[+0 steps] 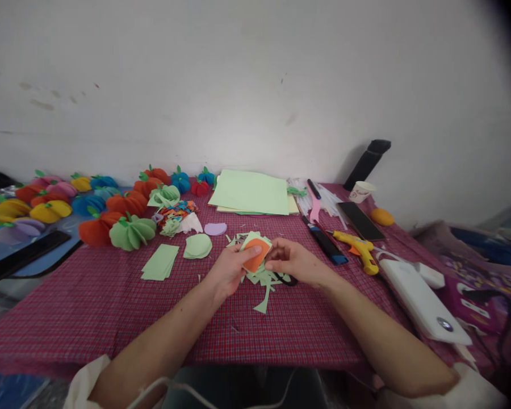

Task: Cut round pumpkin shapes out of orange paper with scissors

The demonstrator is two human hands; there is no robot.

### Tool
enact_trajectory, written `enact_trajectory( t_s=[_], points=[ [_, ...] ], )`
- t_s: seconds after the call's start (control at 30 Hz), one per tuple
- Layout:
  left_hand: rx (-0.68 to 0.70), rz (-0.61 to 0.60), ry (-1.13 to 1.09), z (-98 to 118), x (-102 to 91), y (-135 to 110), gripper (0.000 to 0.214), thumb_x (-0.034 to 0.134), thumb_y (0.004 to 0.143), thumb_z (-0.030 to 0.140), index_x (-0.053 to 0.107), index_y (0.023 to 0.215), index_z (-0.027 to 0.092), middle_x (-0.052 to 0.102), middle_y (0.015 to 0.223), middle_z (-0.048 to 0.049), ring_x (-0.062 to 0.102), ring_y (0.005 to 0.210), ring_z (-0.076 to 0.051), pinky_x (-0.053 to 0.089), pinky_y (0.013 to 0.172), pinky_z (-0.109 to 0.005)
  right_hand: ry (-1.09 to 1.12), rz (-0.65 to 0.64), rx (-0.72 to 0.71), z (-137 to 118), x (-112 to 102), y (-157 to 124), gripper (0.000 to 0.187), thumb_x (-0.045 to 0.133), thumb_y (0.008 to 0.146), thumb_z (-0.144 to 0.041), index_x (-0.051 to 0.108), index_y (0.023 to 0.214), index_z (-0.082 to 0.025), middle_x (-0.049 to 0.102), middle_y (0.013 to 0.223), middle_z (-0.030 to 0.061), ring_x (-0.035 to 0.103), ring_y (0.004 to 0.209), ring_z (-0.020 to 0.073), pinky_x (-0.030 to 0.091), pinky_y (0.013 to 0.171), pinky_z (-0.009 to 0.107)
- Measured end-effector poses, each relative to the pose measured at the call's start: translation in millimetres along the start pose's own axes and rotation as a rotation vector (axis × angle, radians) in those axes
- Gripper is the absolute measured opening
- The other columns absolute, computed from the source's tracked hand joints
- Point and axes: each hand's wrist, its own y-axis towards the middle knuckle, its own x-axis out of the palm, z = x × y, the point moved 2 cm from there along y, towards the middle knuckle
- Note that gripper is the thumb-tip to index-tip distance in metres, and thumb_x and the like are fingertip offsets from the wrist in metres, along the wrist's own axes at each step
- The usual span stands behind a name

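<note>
My left hand (230,268) pinches a small stack of paper pieces (256,251), an orange rounded piece on top of light green ones, held just above the red checked tablecloth (111,307). My right hand (293,260) is closed beside it, its thumb and fingertips touching the stack's right edge; black scissor handles (288,280) show under this hand. Green paper scraps (264,281) lie below both hands. Left of my hands lie a pile of green paper circles (198,246) and green paper rectangles (160,262).
Several coloured paper pumpkins (130,232) fill the table's left and back. Green paper sheets (251,192) lie at the back centre. At the right are a yellow glue gun (360,248), a black-and-blue cutter (326,243), a phone (360,220), a paper cup (360,191) and a white box (421,298).
</note>
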Motion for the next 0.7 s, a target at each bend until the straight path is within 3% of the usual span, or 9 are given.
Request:
enact_trajectory(
  t_s=[0.37, 0.7],
  points=[
    [0.04, 0.021, -0.026, -1.4, 2.0, -0.1, 0.023, 0.069, 0.059, 0.028, 0.063, 0.073, 0.01, 0.062, 0.066, -0.0034, 0.054, 0.053, -0.01, 0.04, 0.052, -0.023, -0.01, -0.048, 0.116, 10.8, 10.9, -0.2, 0.021, 0.064, 0.067, -0.033, 0.065, 0.074, -0.013, 0.056, 0.06, -0.0023, 0.044, 0.051, 0.005, 0.035, 0.051, 0.019],
    [0.06, 0.059, -0.016, -2.9, 1.4, 0.2, 0.028, 0.07, 0.057, 0.03, 0.062, 0.076, 0.011, 0.062, 0.064, -0.0036, 0.054, 0.048, -0.012, 0.04, 0.044, -0.024, -0.037, -0.039, 0.115, 8.4, 14.7, -1.5, 0.023, 0.062, 0.068, -0.036, 0.067, 0.071, -0.013, 0.063, 0.066, 0.0017, 0.051, 0.057, 0.0077, 0.039, 0.056, 0.021]
  ],
)
